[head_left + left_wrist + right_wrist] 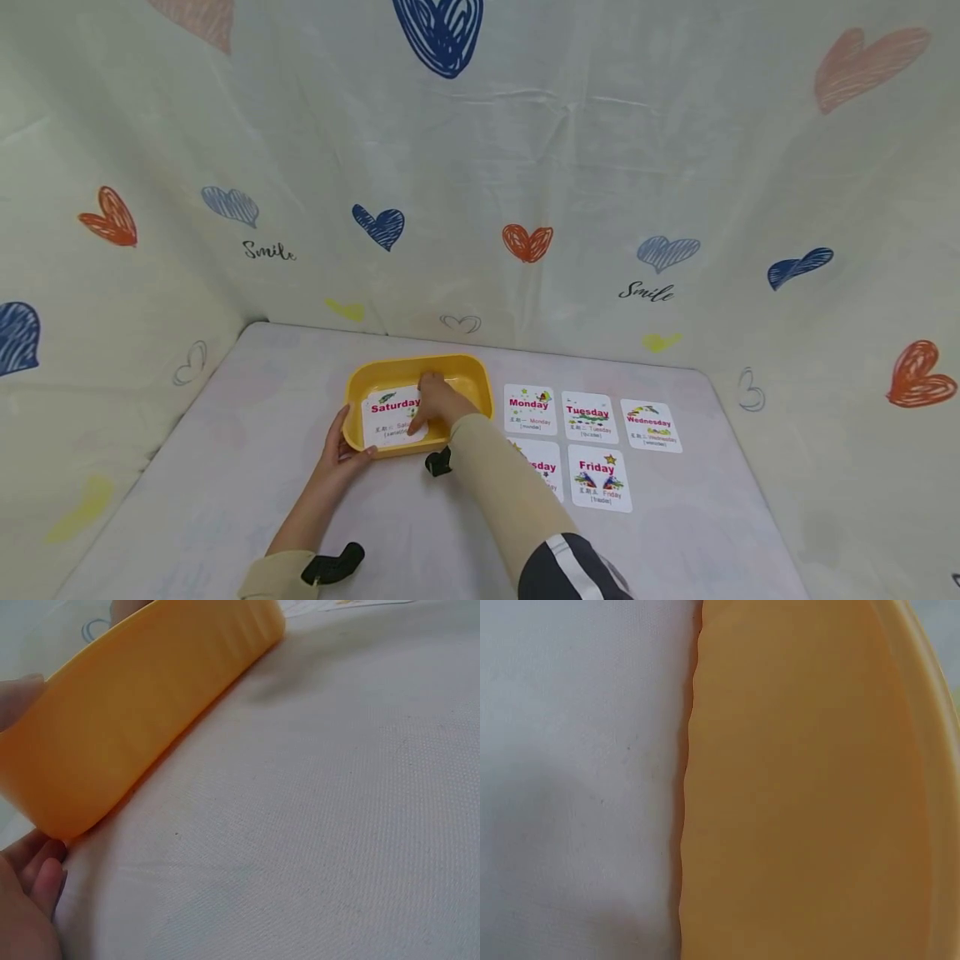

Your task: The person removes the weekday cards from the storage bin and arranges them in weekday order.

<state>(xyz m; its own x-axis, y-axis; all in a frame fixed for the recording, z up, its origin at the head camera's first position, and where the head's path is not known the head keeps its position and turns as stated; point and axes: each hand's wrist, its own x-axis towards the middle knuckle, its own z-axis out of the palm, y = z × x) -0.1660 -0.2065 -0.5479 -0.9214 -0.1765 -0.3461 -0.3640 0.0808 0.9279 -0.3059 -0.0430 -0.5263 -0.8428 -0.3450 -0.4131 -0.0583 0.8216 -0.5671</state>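
In the head view, a yellow plastic tray [468,372] stands on the white table, and a white card printed "Saturday" [382,421] shows inside it. My left hand [339,461] grips the tray's near left corner, with its thumb up at the rim. In the left wrist view its fingertips [49,879] reach under the tray's bottom edge. My right hand [441,402] reaches into the tray and holds the Saturday card at its right side, thumb and fingers spread along it. The right wrist view shows only the tray's outer wall [802,787] and table; that hand is hidden there.
Right of the tray lie cards for Monday [529,410], Tuesday [590,417] and Wednesday [651,426] in a back row. In front are the Friday card [600,477] and a card [542,467] partly covered by my right sleeve. A heart-printed curtain [570,167] hangs behind the table.
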